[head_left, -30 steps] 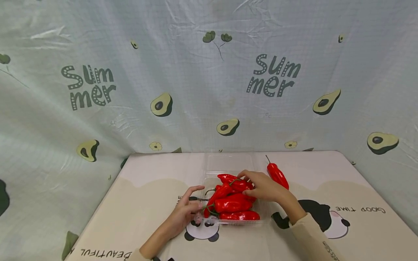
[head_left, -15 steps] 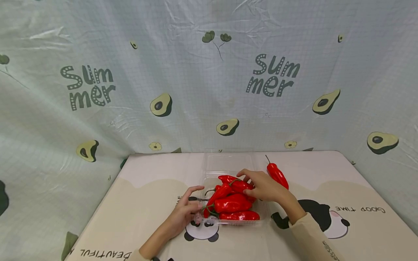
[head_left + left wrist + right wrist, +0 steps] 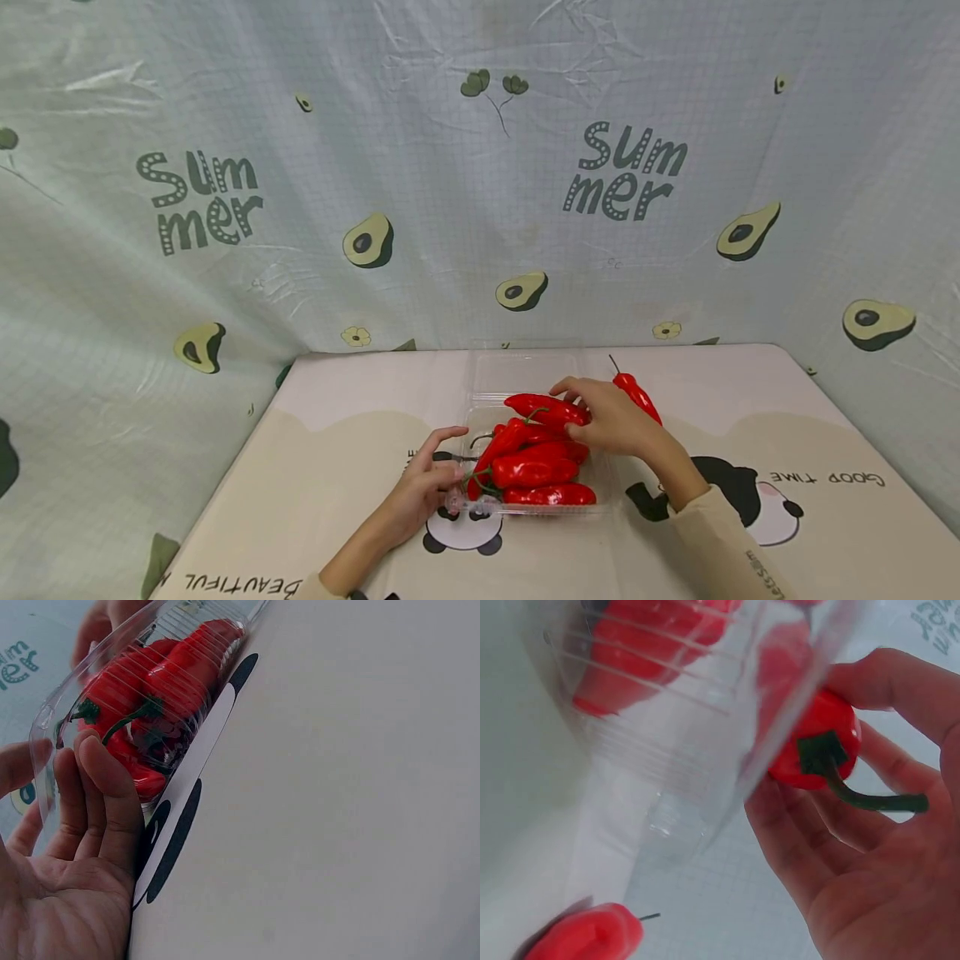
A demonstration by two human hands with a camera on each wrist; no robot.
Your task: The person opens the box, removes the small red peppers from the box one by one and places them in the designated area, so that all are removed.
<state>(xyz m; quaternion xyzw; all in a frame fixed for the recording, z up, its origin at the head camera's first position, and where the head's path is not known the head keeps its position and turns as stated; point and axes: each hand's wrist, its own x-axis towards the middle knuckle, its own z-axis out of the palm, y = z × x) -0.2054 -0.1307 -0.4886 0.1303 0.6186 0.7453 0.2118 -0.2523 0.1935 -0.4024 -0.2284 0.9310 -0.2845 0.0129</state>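
A single red pepper (image 3: pixel 547 409) is held at the back of the clear plastic box (image 3: pixel 600 493), a little below and right of the centre of the head view. It is pinched by the right hand (image 3: pixel 607 415): the grip is closed around the pepper's stem end, with thumb and fingers bent about it, as the right wrist view confirms. At the box's lower left corner, the rim appears to be pinched by the left hand (image 3: pixel 418 487), with the index finger held out straight.

The step in hand is judged to be the positioning of this one pepper while the box is steadied; whether it is being added or removed cannot be told. For the next move, a light, controlled hold seems to be called for, so that the heaped peppers (image 3: pixel 534 472) beneath are not dislodged.

The lid (image 3: pixel 528 373) is laid back at the box's upper side, and another pepper (image 3: pixel 634 392) is left outside, to the right of the lid. The pale tabletop (image 3: pixel 315 467) is printed with pandas and lettering. The background is filled by a hanging sheet (image 3: pixel 450 183), patterned with avocados and the word "summer"; nothing of the room beyond is shown.
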